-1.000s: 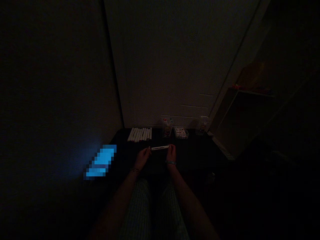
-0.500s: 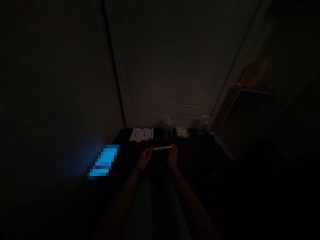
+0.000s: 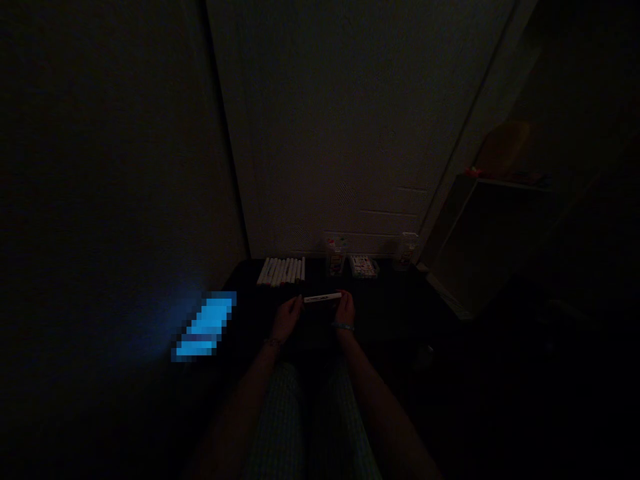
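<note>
A white marker (image 3: 323, 298) with dark lettering lies nearly level between my two hands, over the dark table. My right hand (image 3: 345, 308) is closed on its right end, with a pale band around the wrist. At the left end are the closed fingers of my left hand (image 3: 287, 317); in the dim light any cap between them does not show clearly. Beyond my left hand, a row of white markers (image 3: 281, 271) lies side by side on the table.
Against the wall stand a clear case (image 3: 336, 257) with colored tips inside, a flat case with a patterned face (image 3: 363, 266), and another clear case (image 3: 407, 252). A glowing blue blurred screen (image 3: 206, 325) is at left. A shelf unit (image 3: 453, 230) rises at right.
The picture is darker and the view has shifted slightly. Both hands keep nearly the same place around the marker.
</note>
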{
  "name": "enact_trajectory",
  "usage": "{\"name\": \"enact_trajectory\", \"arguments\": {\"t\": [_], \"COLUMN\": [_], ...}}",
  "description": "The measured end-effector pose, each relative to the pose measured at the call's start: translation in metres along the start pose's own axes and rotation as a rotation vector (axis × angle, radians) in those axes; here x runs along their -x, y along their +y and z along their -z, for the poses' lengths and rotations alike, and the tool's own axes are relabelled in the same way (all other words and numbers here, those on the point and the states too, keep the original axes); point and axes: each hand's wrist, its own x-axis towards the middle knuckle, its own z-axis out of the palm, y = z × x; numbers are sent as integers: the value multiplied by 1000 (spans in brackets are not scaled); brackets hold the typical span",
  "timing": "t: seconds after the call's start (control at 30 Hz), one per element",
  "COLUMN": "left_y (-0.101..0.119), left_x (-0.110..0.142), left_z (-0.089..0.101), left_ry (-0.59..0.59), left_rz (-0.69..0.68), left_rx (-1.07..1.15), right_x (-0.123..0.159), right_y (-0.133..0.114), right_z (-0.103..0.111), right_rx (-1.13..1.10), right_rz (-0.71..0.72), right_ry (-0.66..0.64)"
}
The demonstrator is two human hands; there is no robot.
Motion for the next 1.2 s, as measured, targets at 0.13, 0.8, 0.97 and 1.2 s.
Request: {"name": "enact_trajectory", "arguments": {"t": [0.13, 0.8, 0.97, 1.2], "left_y": [0, 5, 3, 1], "left_x": [0, 2, 0, 0], "left_z": [0, 2, 1, 0], "left_ry": [19, 6, -4, -6], "left_rz": [1, 2, 17, -11], "left_rx": [-3, -44, -39, -52], "right_x": [-1, 1, -1, -1], "right_y": [3, -3, -2, 0], "right_z": [-2, -1, -2, -2], "right_rx": [20, -16, -15, 26], "right_rz": [-2, -44, -49, -9], "right_ry": [27, 32, 35, 48]}}
